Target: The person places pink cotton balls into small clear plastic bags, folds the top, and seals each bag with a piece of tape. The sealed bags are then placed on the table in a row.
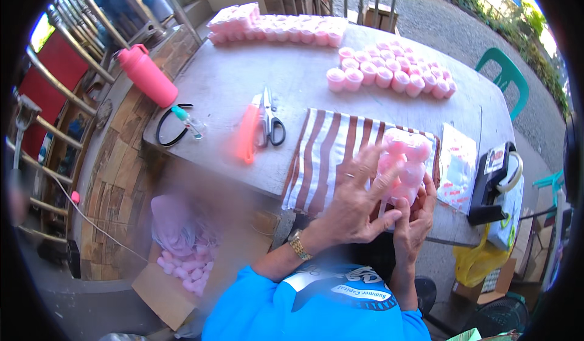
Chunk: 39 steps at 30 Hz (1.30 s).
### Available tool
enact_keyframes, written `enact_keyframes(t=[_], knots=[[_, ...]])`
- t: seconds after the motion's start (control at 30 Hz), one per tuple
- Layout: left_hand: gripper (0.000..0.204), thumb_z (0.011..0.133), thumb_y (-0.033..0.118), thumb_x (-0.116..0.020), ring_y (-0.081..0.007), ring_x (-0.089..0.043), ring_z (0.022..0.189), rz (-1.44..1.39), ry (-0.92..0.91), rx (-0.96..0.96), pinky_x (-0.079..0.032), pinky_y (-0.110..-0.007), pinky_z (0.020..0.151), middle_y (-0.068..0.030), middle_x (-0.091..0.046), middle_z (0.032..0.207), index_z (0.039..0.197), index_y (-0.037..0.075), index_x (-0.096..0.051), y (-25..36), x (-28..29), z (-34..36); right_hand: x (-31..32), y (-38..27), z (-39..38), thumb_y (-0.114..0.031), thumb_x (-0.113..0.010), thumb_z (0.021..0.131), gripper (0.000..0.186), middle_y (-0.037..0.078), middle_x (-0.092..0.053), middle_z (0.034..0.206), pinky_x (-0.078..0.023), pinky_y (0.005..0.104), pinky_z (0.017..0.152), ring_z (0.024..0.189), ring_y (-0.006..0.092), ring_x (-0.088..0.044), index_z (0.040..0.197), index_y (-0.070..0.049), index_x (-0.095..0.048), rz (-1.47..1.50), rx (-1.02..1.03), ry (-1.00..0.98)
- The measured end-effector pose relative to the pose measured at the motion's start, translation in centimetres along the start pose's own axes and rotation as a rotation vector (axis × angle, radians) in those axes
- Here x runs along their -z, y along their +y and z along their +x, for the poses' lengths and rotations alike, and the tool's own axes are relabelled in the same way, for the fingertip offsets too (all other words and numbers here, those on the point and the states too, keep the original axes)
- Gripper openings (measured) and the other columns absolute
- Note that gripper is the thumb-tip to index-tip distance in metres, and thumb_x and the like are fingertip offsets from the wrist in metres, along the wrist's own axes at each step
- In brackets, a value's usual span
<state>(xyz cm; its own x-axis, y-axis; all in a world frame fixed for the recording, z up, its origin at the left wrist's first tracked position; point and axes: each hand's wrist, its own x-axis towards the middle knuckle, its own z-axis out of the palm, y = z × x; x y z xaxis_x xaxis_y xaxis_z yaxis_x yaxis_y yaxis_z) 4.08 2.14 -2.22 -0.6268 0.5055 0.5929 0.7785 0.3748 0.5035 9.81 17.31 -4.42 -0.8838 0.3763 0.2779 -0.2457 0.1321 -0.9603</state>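
Note:
A clear plastic pack of pink, rounded cup-like pieces (404, 167) is held up over the near right part of a brown-and-white striped cloth (325, 152). My right hand (413, 228) grips the pack at its lower end, thumb in front and fingers behind. Beside it on the left is my left hand (356, 204), its fingers stretched and spread, the forefinger lying against the pack. A gold watch (299, 245) circles my left wrist. Just right of the cloth lie flat plastic bags with red print (457, 167).
Rows of pink cups (398, 73) and stacked packs (286, 29) stand at the back. Scissors (271, 122), an orange-pink case (246, 131), a small spray bottle (188, 122) and a pink flask (148, 76) lie left. A black sealer-like device (490, 183) stands right; an open carton (167, 292) is below left.

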Motion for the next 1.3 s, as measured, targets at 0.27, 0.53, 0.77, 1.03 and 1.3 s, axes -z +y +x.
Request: enact_keyframes(t=[0.27,0.53,0.77,1.03,1.3], knots=[[0.076,0.08,0.04,-0.078,-0.0466,-0.04,0.136,-0.202,0.149,0.218,-0.037,-0.052,0.11,-0.0305,-0.039,0.146,0.139,0.004,-0.047,0.0,-2.4,0.4,0.9,0.2,0.0,-0.021,-0.057,0.097,0.046,0.014,-0.064,0.11,-0.05,0.0316,0.088,0.099,0.019,-0.063,0.136,0.003,-0.051,-0.114,0.071,-0.135],[0.057,0.072,0.018,-0.072,-0.0456,-0.051,0.126,-0.161,0.174,0.203,-0.037,-0.057,0.109,-0.027,-0.045,0.141,0.127,0.01,-0.057,-0.7,-0.6,1.7,2.4,1.3,0.3,0.0,-0.053,0.09,0.034,0.013,-0.055,0.12,-0.049,0.0268,0.081,0.088,0.0138,-0.057,0.124,0.004,-0.058,-0.047,0.136,-0.19],[0.067,0.073,0.029,-0.079,-0.0455,-0.054,0.121,0.268,0.046,0.176,-0.04,-0.065,0.101,-0.0267,-0.048,0.135,0.133,0.014,-0.053,-0.9,-1.4,0.5,2.0,1.0,0.2,0.005,-0.051,0.09,0.03,0.013,-0.055,0.12,-0.049,0.026,0.076,0.085,0.0131,-0.057,0.118,0.004,-0.061,-0.019,0.144,-0.148],[0.064,0.067,0.023,-0.083,-0.0419,-0.058,0.109,0.439,0.294,-0.178,-0.058,-0.041,0.08,-0.0254,-0.05,0.128,0.125,0.012,-0.058,-5.0,6.7,6.3,2.1,1.4,0.2,0.011,-0.05,0.09,0.026,0.013,-0.059,0.112,-0.049,0.0238,0.069,0.079,0.012,-0.059,0.111,0.003,-0.063,-0.104,0.248,-0.154],[0.053,0.077,0.028,-0.078,-0.0392,-0.055,0.11,0.761,0.737,0.061,-0.048,-0.051,0.094,-0.0215,-0.052,0.115,0.122,0.014,-0.053,-27.1,15.3,18.5,2.1,0.5,-0.3,0.012,-0.052,0.089,0.023,0.013,-0.062,0.104,-0.051,0.0249,0.064,0.074,0.014,-0.061,0.105,0.002,-0.065,-0.242,0.271,-0.143]])
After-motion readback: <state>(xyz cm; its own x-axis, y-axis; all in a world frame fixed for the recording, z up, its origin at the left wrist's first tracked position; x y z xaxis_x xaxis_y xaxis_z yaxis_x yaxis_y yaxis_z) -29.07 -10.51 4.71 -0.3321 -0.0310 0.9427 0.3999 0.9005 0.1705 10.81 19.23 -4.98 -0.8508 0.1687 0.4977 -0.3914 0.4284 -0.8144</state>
